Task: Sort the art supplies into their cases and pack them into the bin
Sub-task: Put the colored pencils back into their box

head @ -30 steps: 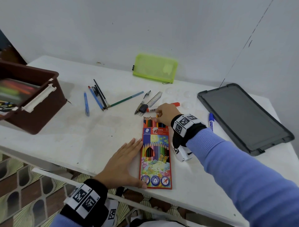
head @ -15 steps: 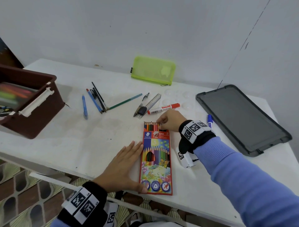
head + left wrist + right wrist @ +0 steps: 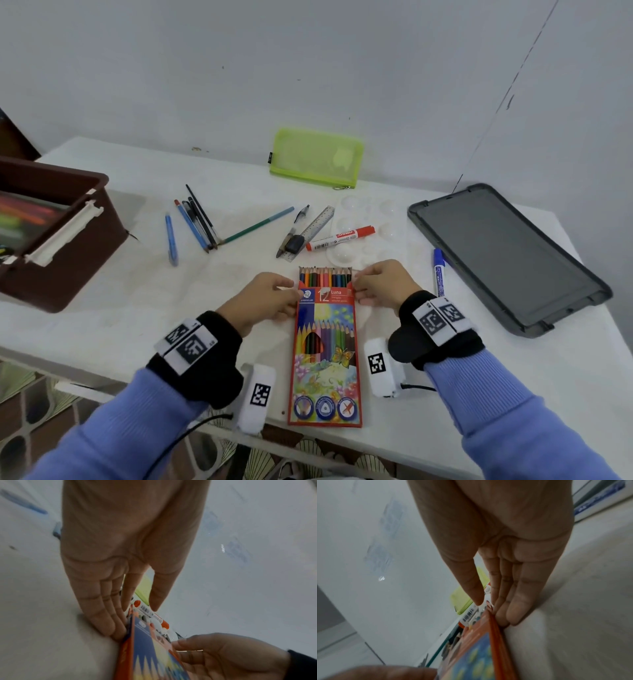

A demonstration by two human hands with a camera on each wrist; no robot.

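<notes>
Both hands flank pencil box point(image 3: 324, 346) at table's point(image 3: 102, 308) near edge: left hand point(image 3: 265, 297), right hand point(image 3: 379, 283), straight fingers pressed against sides near open top, gripping nothing. I judge: squaring box, aligning pencil tips point(image 3: 325, 274) for closing. Bin point(image 3: 61, 240) far left.

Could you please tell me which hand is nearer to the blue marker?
Right. The right hand sits beside the blue marker, at the pencil box's right edge; the left hand is across the box.

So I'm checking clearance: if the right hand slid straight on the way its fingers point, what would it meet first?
Probably the red marker on the white palette just beyond the right hand; depth is uncertain.
</notes>
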